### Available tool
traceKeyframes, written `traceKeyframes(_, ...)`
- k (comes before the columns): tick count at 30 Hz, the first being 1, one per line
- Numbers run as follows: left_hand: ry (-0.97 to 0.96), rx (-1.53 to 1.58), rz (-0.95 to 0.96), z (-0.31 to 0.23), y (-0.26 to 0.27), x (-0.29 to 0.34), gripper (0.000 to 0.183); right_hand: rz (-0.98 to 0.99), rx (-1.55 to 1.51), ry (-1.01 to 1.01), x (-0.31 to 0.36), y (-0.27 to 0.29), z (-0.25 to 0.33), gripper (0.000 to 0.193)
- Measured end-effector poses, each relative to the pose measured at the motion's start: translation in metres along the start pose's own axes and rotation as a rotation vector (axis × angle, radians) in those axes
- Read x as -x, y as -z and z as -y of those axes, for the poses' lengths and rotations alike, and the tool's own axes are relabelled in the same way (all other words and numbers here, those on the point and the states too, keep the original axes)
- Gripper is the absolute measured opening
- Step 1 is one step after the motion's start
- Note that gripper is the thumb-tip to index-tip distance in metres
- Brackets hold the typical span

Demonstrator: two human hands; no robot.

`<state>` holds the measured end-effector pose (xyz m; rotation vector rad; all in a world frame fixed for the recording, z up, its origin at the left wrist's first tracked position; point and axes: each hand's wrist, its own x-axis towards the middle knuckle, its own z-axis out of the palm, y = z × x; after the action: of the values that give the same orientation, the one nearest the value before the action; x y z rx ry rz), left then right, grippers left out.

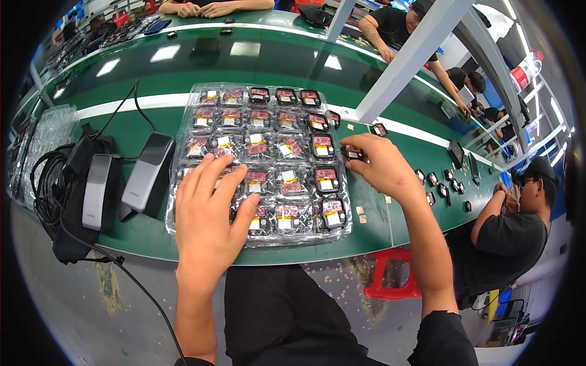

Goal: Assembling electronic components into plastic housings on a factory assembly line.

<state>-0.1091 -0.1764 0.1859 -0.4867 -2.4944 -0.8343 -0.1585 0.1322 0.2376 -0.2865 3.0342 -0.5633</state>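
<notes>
Probably light, stiff module [353, 153], right hand [390, 166] pinching it just right of tray [287, 240], left hand [209, 210] splayed over tray; grip edges.

Two grey-and-black boxes [148, 174] sit at left beside coiled black cable [43, 190]; a red stool [378, 271] stands near a black-capped co-worker [510, 235] (a red-labelled bottle [526, 72] shows at upper right).

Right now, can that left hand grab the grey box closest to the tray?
Probably yes: the left hand is spread over the clear tray, and the grey box lies just past the tray's left edge, with nothing visible blocking it.
</notes>
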Motion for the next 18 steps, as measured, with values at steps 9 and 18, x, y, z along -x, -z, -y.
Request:
traceKeyframes(9,-0.009,0.009,-0.007,-0.001,-0.001,-0.001,0.037,-0.074,0.139,-0.046,-0.007,-0.016,-0.001,0.039)
traceKeyframes(18,-0.016,-0.004,-0.010,0.000,0.001,-0.001,0.037,-0.148,0.204,0.127,-0.043,0.006,-0.011,0.039)
